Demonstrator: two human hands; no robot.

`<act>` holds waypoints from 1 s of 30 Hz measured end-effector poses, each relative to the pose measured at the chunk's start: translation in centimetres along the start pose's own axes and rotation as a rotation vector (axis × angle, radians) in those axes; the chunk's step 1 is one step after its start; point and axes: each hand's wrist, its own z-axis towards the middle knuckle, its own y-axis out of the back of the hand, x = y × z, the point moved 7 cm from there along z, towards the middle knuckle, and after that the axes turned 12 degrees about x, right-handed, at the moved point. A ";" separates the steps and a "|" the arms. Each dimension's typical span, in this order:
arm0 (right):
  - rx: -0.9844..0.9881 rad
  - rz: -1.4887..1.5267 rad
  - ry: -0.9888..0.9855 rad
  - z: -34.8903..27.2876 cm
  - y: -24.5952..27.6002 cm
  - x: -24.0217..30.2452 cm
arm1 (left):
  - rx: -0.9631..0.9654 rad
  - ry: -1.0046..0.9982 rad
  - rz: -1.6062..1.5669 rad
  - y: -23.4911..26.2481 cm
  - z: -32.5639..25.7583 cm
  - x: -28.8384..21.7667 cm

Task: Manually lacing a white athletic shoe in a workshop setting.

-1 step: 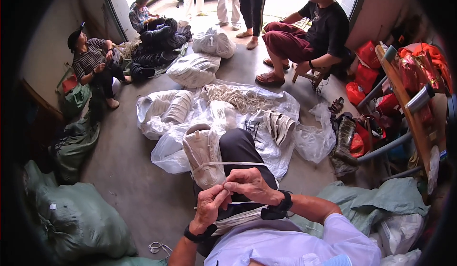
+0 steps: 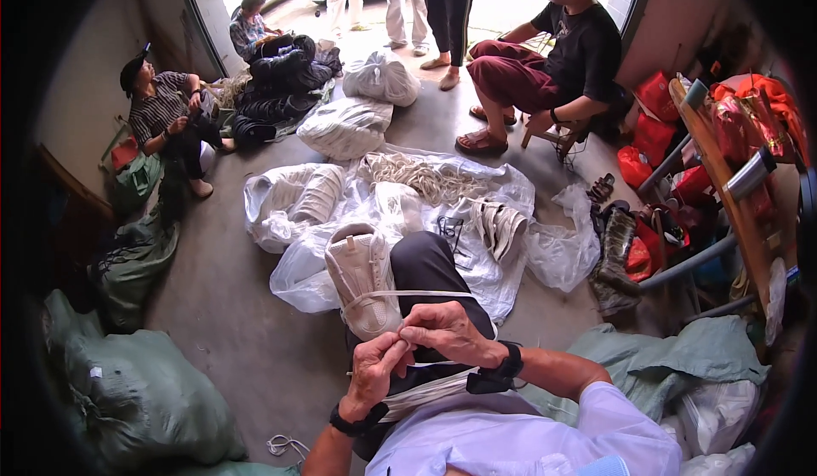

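A beige high-top shoe [image 2: 362,280] rests on my lap, its toe towards me, beside my dark-trousered knee. From its eyelets a pale flat shoelace [image 2: 421,292] crosses the shoe and stretches over the knee to the right. Just below the toe, my left hand [image 2: 374,369] and my right hand [image 2: 447,331] meet fingertip to fingertip, both pinched closed. Whatever sits between those fingertips is hidden or too small to name. More pale laces [image 2: 425,395] lie across my lap under my wrists.
Ahead, white plastic sheeting [image 2: 502,276] carries a heap of laces [image 2: 425,174], stacked shoe uppers [image 2: 315,191] and more uppers [image 2: 496,225]. Green sacks [image 2: 153,391] bulge at left. A wooden-edged frame [image 2: 723,169] leans at right. Seated people [image 2: 174,106] work further off.
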 end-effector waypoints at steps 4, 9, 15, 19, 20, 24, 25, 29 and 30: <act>-0.073 -0.027 0.022 -0.3 -0.2 0.7 | 0.003 0.028 0.004 -0.4 -0.4 0.4; -0.263 -0.040 0.010 -0.8 0.9 2.1 | -0.190 -0.028 -0.022 0.2 -0.9 0.0; -0.199 -0.107 0.034 -0.9 -0.4 2.5 | -0.231 -0.139 -0.125 0.3 -1.3 -0.9; -0.138 -0.002 0.063 -0.1 -1.0 2.0 | -0.137 -0.054 0.092 -0.3 -1.1 -1.6; -0.119 -0.056 0.066 0.1 -0.9 2.5 | -0.149 -0.097 0.071 -0.3 -0.9 -1.6; -0.100 -0.024 0.109 0.3 -1.0 3.2 | -0.163 -0.123 0.147 -0.2 -1.0 -2.3; -0.095 0.019 0.118 0.3 -1.0 2.9 | -0.157 -0.130 0.194 -0.3 -1.0 -2.5; -0.079 -0.007 0.120 0.3 -1.1 3.0 | -0.146 -0.147 0.311 -0.4 -1.2 -3.3; -0.077 -0.007 0.118 0.3 -1.1 3.1 | -0.147 -0.147 0.309 -0.3 -1.2 -3.4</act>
